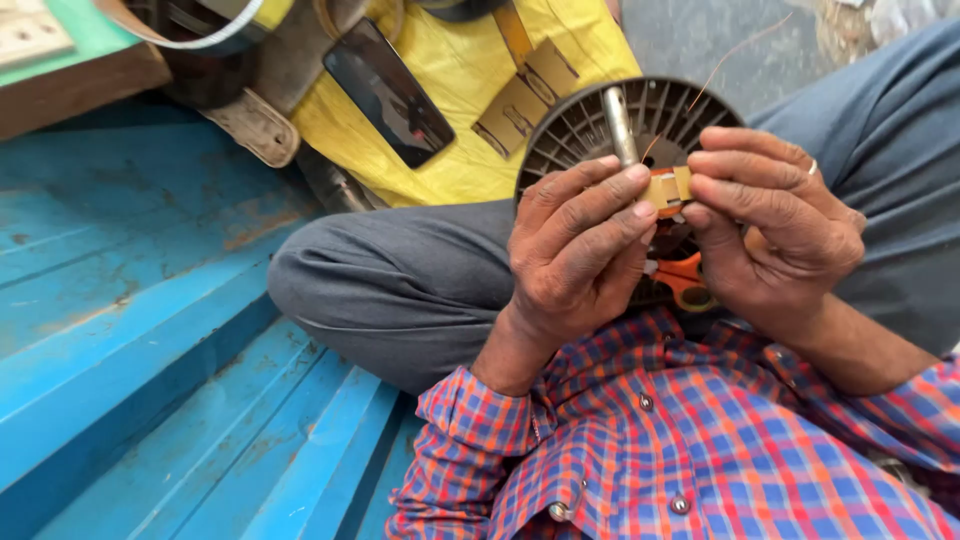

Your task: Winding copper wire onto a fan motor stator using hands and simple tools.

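Note:
A round dark motor core (588, 125) with radial slots and a steel shaft (620, 125) rests on my lap, upright between my hands. My left hand (575, 250) and my right hand (775, 225) both pinch a small folded piece of tan insulating paper (668, 187) in front of the core. A thin copper wire (715, 65) rises from the core toward the upper right. Orange scissor handles (690, 280) show below, between my hands. My right hand wears a ring.
A yellow cloth (450, 110) lies ahead with a black phone (388, 92) and cut tan paper strips (520, 95) on it. Blue painted planks (130, 300) fill the left. A green-topped wooden block (75, 60) sits top left.

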